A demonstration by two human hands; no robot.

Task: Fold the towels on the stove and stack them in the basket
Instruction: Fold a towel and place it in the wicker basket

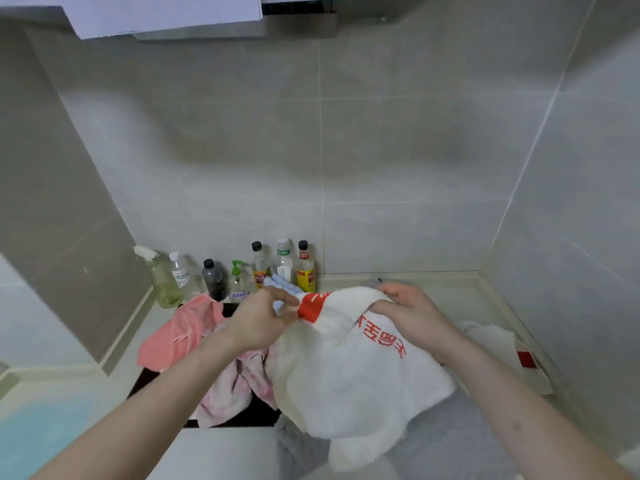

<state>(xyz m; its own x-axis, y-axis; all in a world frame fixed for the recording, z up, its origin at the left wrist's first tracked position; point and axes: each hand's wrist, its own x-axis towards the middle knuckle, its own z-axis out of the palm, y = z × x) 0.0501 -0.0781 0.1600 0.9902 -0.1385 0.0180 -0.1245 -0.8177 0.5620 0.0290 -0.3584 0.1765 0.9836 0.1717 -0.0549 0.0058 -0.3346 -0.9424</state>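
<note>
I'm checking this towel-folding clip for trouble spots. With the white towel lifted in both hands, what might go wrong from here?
1. The white towel hangs low over the pink towel and may drag it off the stove.
2. The left hand and right hand grip near the bottles; a swing might topple them.
3. No basket is visible, so placing may be awkward.

bottles [256, 270] line the worktop's [460, 289] back edge at left; towels [221, 344] cover the stove [145, 379]; back right corner open.

Stove [242, 415] w/ towels [180, 332]; counter [460, 299], bottles [304, 268].
</note>
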